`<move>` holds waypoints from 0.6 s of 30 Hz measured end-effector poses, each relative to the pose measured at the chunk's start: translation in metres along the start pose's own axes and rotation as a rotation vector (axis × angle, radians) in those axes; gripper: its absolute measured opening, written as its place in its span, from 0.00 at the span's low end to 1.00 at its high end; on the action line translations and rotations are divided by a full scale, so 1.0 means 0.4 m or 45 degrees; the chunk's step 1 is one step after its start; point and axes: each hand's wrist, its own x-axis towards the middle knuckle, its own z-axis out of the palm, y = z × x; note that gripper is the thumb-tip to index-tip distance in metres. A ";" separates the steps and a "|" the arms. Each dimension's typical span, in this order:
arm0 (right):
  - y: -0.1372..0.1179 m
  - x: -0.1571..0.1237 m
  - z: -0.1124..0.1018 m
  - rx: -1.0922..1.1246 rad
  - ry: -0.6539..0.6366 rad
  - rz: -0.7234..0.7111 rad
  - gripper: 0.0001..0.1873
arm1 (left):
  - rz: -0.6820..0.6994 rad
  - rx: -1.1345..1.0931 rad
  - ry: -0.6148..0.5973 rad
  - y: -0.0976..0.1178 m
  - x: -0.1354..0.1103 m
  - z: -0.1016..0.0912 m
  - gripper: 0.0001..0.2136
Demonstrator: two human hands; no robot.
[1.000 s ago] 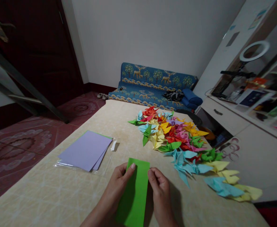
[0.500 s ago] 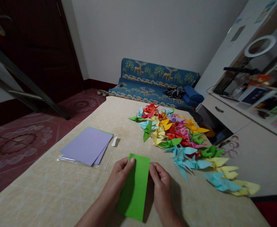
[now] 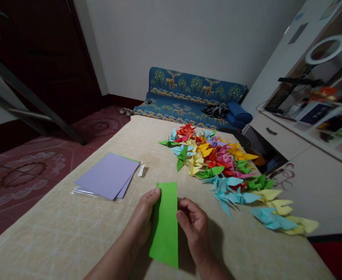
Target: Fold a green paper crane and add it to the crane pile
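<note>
A green sheet of paper (image 3: 165,225), folded into a long narrow rectangle, is held up over the near part of the table. My left hand (image 3: 143,216) grips its left edge, thumb on the front face and fingers behind. At the right edge, my right hand (image 3: 194,225) has its fingers curled, with thumb and index finger at the paper; part of that grip is hidden. A stack of purple paper sheets (image 3: 107,175) lies on a clear plastic sleeve to the left, a green edge showing beneath. Many folded paper cranes (image 3: 214,173) in several colours are heaped to the right.
The table has a pale patterned cloth (image 3: 57,237). A small white tag (image 3: 141,170) lies beside the purple stack. Beyond the table stands a blue sofa (image 3: 185,107); a white cabinet (image 3: 313,175) is on the right, a metal ladder (image 3: 39,101) on the left.
The green paper has turned a little more upright. My right hand has slid down along its right edge, while my left hand keeps its hold. The camera view has shifted slightly.
</note>
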 end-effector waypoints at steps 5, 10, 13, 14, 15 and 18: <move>0.001 -0.002 0.005 -0.038 0.021 0.015 0.11 | -0.044 -0.084 0.027 0.008 -0.006 0.003 0.10; -0.004 0.007 0.007 -0.088 0.118 0.024 0.14 | -0.036 -0.062 -0.016 0.005 -0.007 0.000 0.12; -0.001 0.011 0.007 -0.124 0.193 0.020 0.14 | 0.077 0.023 0.028 -0.005 0.005 -0.011 0.12; 0.001 0.013 0.006 -0.130 0.227 0.027 0.14 | 0.135 0.070 0.049 -0.008 0.011 -0.015 0.12; 0.004 0.014 0.005 -0.135 0.265 0.037 0.14 | 0.202 0.119 0.075 -0.011 0.016 -0.018 0.12; 0.016 0.020 -0.002 -0.132 0.400 0.076 0.15 | 0.360 0.284 0.095 -0.012 0.026 -0.025 0.14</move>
